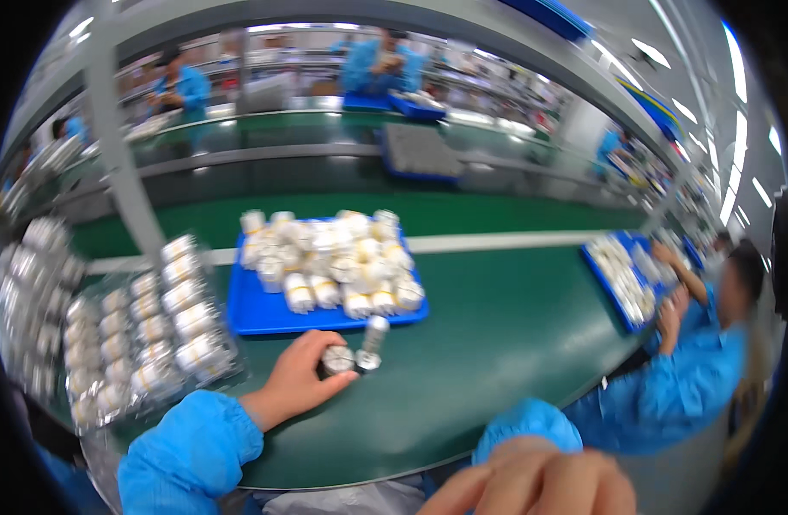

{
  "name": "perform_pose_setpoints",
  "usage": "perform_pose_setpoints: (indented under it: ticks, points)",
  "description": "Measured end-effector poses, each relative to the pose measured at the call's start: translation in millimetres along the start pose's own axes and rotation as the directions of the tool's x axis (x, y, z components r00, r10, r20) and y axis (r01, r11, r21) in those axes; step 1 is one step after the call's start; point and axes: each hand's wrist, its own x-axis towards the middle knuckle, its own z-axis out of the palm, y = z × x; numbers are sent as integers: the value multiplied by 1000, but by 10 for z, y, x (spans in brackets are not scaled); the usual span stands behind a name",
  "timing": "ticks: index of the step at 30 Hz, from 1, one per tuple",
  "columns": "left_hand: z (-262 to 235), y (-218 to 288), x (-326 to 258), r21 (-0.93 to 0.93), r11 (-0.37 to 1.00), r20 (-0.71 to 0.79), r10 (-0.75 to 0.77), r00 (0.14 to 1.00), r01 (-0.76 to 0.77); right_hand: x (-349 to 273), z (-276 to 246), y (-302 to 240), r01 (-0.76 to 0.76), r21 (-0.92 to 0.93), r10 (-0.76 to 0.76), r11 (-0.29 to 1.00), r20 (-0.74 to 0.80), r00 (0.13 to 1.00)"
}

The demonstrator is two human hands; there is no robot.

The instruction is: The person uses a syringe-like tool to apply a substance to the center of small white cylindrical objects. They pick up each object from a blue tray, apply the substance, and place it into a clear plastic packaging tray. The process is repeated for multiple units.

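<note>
On the green tabletop, my left hand [304,373] curls its thumb and fingers round a short round part [337,360] with a whitish top and dark side. Just right of it stands a small cylinder [375,336] with a white top and a shiny foot, near the fingertips. My right hand [531,485] is raised close at the lower edge, large and slightly blurred. Its fingers bend, and the frame cuts off their tips, so whatever they hold is hidden. Beyond the left hand, a blue tray [274,323] bears a heap of white rolled pieces [342,253] with yellowish bands.
Clear plastic trays [227,365] filled with white rolls stand at the left, beside a blurred stack [38,292]. At the right, a co-worker [694,369] in blue reaches over another blue tray [613,283]. A grey post [124,154] rises behind; a grey-topped tray [420,150] lies farther back.
</note>
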Motion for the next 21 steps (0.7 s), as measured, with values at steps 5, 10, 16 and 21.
perform_pose_setpoints:
  ticks: [5,10,16,21]
  points:
    - [44,-494,-203,-162,979,-75,-140,987,126,360,-453,44,-43,-102,64,994,214,975]
    - [9,-289,-132,215,958,-106,215,971,-189,-80,-701,383,-274,-742,429,611,19,903]
    - [-58,-24,-120,-29,999,-63,-24,998,22,-441,-1302,280,-153,-964,324,219,-76,943]
    - [-139,28,-147,-24,998,-32,-64,997,63,-142,-1179,-198,-247,-854,161,458,-194,968]
